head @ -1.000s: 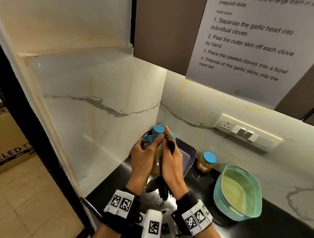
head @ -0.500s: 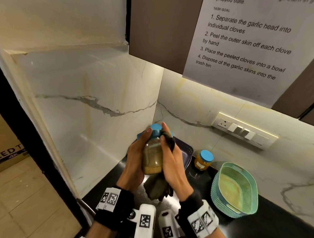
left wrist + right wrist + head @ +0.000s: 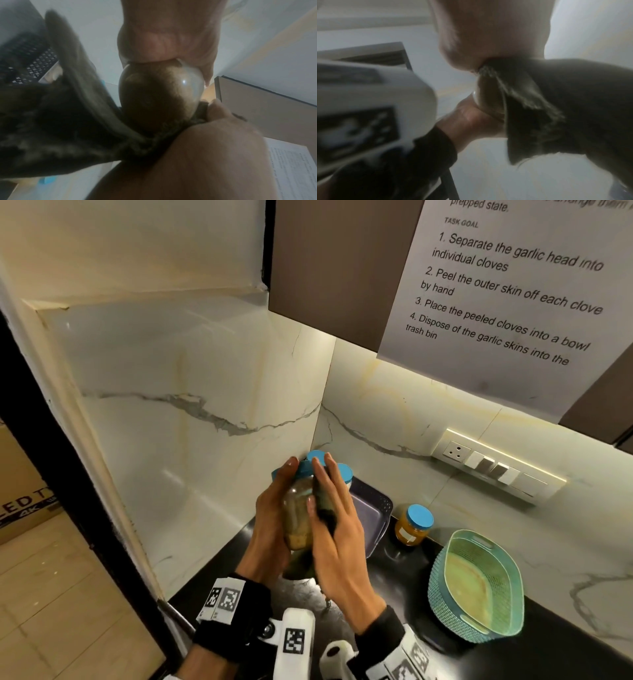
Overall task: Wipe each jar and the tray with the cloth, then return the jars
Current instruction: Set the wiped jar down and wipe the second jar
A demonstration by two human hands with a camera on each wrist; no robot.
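Observation:
My left hand [image 3: 274, 510] grips a glass jar [image 3: 297, 510] with brownish contents and a blue lid, held above the counter in front of the purple tray [image 3: 375, 513]. My right hand [image 3: 330, 508] lies along the jar with straight fingers and presses the dark cloth [image 3: 323, 503] against its side; the cloth's tail hangs below. The left wrist view shows the jar's base [image 3: 159, 97] beside the cloth [image 3: 68, 108]. Two more blue-lidded jars [image 3: 344, 472] stand in the tray, mostly hidden by my hands. An orange-filled jar [image 3: 412, 525] stands on the counter right of the tray.
A teal plastic basket [image 3: 479, 583] sits on the black counter [image 3: 394, 573] to the right. Marble walls meet in a corner right behind the tray. A socket strip [image 3: 496, 467] is on the back wall and a cabinet with a paper sheet hangs overhead.
The jar has come upright and a little higher in my left hand. My right hand with the cloth has slid across the jar's front side.

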